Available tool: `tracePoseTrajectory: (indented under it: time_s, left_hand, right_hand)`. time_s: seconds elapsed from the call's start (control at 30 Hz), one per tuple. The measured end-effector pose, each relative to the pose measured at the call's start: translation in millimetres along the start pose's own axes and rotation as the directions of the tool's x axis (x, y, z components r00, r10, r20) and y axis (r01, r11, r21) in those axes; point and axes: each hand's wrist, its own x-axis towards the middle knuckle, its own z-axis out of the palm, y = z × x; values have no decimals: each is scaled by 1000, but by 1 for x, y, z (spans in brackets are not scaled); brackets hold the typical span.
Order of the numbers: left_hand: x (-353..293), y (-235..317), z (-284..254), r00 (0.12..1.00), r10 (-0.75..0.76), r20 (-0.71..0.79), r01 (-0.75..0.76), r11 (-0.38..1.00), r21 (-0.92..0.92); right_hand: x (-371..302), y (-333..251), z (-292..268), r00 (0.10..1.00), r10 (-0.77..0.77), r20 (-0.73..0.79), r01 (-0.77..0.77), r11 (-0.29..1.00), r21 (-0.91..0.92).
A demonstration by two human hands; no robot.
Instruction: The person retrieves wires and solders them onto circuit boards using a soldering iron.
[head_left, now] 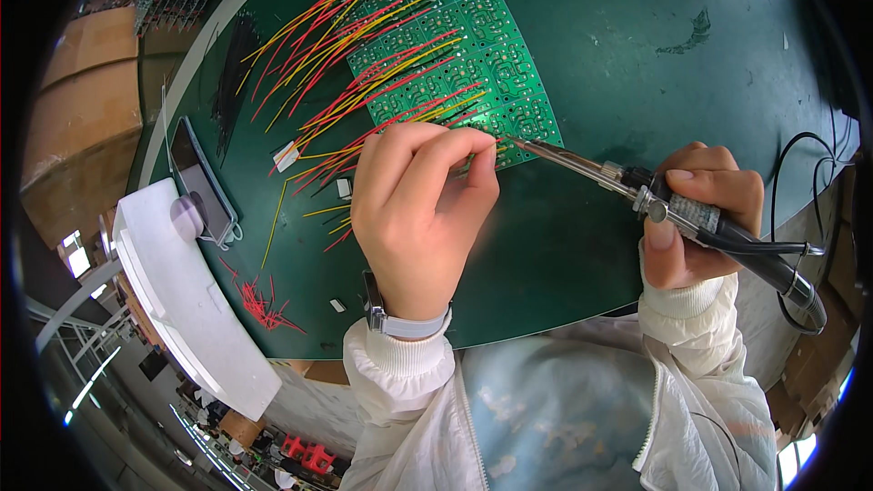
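Observation:
A panel of green circuit boards [505,59] lies on the table, with rows of red and yellow wires [336,32] sticking out to its left. Over the panel's near corner, my left hand [418,191] pinches a thin wire between thumb and forefinger. The palm hides much of that wire. My right hand [705,209] grips a soldering iron [673,205] by its dark handle. The iron's tip meets the board just right of my left fingertips. Its black cable loops away at the handle's back end.
Short red wire pieces [264,305] are scattered at the near left of the green table [546,245]. A phone [205,186] leans beside a white curved stand [186,291]. Dark wires [236,73] lie farther back. Cardboard boxes [95,73] stand beyond the left edge.

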Motion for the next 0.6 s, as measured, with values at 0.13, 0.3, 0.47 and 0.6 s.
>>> tracePoseTrajectory:
  time_s: [0.13,0.3,0.47,0.6]
  left_hand:
    - [1,5,-3,1000,11,-3,-10,1000,14]
    - [-2,1,2,999,21,-31,-21,1000,-21]
    - [0,0,1,998,35,-56,-37,999,-26]
    - [2,2,3,998,27,-52,-29,999,-43]
  right_hand:
    - [2,-4,-2,1000,2,-4,-2,1000,16]
    - [-1,-3,-2,1000,5,-9,-5,1000,14]
    - [1,-4,-2,1000,24,12,-25,1000,2]
    - [1,-4,-5,999,40,-24,-39,999,21]
